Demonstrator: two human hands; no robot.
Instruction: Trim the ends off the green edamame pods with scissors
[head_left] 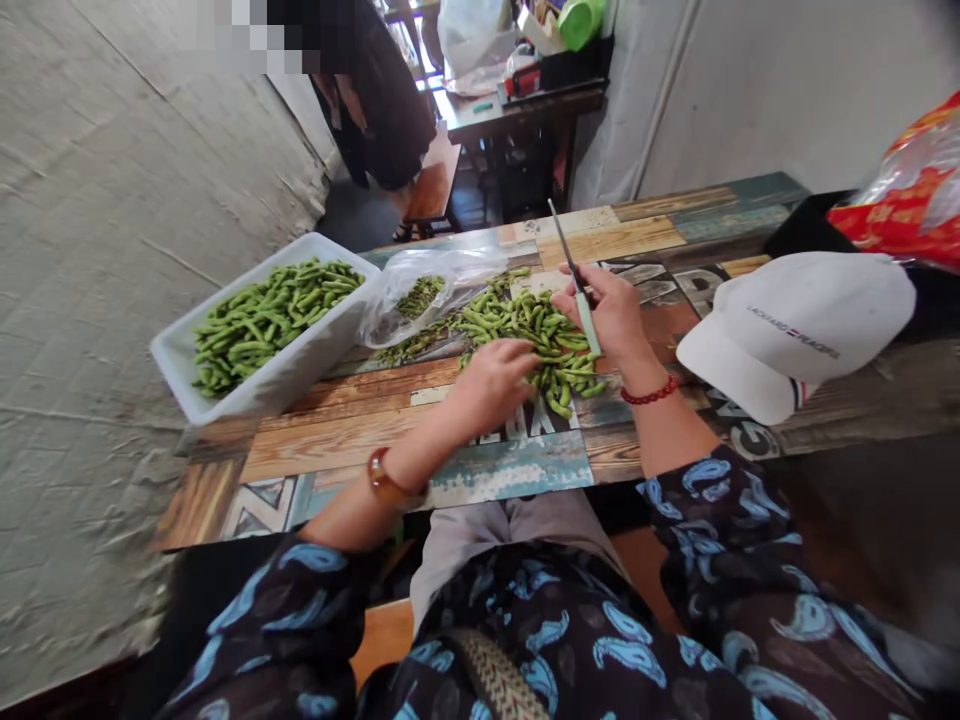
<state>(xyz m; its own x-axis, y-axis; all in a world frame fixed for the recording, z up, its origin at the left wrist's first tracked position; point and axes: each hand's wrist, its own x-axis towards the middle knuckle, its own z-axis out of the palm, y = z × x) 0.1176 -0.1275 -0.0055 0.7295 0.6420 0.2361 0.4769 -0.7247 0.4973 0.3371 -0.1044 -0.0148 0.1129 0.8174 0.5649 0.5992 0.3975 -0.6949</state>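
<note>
Green soybean pods [510, 322] lie in a loose pile on the wood-patterned table. Over the near side of this pile, my left hand [499, 380] has its fingers bent together and touching the pods. What its fingertips hold, if anything, is hidden. My right hand [611, 310] is closed around a slim knife [584, 310] at the right side of the pile. The knife has a dark, narrow part pointing up and away and a pale green part slanting down towards the pods. Smaller pods and stems [412, 345] are scattered left of the pile.
A white plastic tub [259, 395] full of pods stands at the left by the wall. A clear plastic bag [450, 265] with pods lies beside it. A white cap [795, 320] and a red package [900, 225] are at the right. Beyond, a person [390, 110] stands near a bench [435, 180].
</note>
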